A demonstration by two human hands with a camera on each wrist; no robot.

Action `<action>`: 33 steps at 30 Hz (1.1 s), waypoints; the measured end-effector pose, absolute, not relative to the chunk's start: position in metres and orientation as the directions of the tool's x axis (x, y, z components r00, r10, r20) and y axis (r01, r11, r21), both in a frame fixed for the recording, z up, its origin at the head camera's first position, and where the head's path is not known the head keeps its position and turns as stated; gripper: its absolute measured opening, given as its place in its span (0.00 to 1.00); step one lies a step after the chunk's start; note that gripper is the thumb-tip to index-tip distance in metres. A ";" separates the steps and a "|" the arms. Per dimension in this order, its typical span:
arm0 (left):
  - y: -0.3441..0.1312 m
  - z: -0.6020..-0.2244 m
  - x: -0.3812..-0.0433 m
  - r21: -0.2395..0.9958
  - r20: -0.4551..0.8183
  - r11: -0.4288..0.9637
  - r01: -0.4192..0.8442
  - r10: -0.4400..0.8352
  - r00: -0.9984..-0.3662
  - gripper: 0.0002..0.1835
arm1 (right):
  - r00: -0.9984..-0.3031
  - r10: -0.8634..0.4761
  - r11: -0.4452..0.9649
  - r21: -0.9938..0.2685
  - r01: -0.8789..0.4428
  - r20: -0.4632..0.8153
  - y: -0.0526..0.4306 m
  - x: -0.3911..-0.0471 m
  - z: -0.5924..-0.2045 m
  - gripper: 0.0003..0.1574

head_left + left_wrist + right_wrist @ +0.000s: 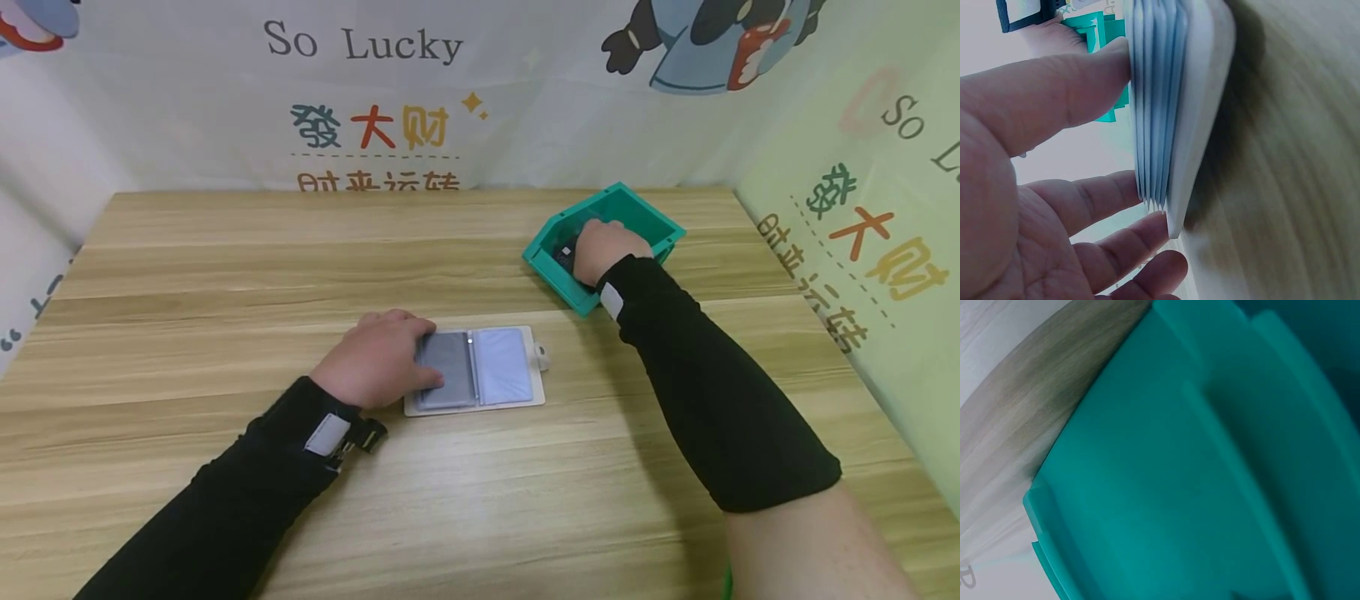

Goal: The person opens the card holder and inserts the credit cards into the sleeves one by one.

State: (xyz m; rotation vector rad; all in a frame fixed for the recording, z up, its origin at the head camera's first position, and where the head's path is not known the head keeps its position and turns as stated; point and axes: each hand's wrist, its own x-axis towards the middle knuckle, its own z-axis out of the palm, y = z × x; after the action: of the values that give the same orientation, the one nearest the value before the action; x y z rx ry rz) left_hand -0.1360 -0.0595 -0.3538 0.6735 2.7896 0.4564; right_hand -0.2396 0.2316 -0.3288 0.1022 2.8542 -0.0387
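A small card holder (504, 367) lies spread open on the table, with clear sleeves, a pale cover and a snap tab at its right edge. My left hand (378, 358) rests on its left half. In the left wrist view the thumb (1097, 78) touches the stacked sleeves (1157, 106), and straight fingertips meet their edge. At the back right, my right hand (609, 250) reaches down into a green bin (648, 212). Dark items (564, 252) show beside it inside. The bin's wall (1129, 481) fills the right wrist view, so the right fingers are hidden.
The wood-grain table (225, 275) extends to a printed backdrop (525, 117) behind and to another printed sheet (862, 217) on the right. The bin stands near the table's far right corner, and its wall rises around the right hand.
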 end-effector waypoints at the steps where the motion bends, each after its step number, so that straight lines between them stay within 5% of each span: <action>1: -0.059 -0.354 -0.136 0.351 -0.151 0.845 0.402 0.475 -0.867 0.36 | -0.959 0.064 0.997 -0.015 0.071 -0.276 0.232 -0.240 -0.329 0.26; 13: -0.060 -0.354 -0.135 0.354 -0.152 0.846 0.398 0.472 -0.869 0.36 | -0.979 0.016 0.982 -0.180 0.054 -0.202 0.236 -0.240 -0.327 0.15; 33: -0.060 -0.353 -0.135 0.341 -0.154 0.851 0.399 0.469 -0.870 0.36 | -0.999 0.028 0.925 -0.378 0.033 -0.019 0.247 -0.227 -0.319 0.16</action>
State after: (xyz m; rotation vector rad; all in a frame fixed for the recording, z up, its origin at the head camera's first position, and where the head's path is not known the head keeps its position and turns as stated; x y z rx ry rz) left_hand -0.1351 -0.0597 -0.3532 0.6650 2.7958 0.4420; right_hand -0.2271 0.2471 -0.3186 0.0487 3.0689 -0.6038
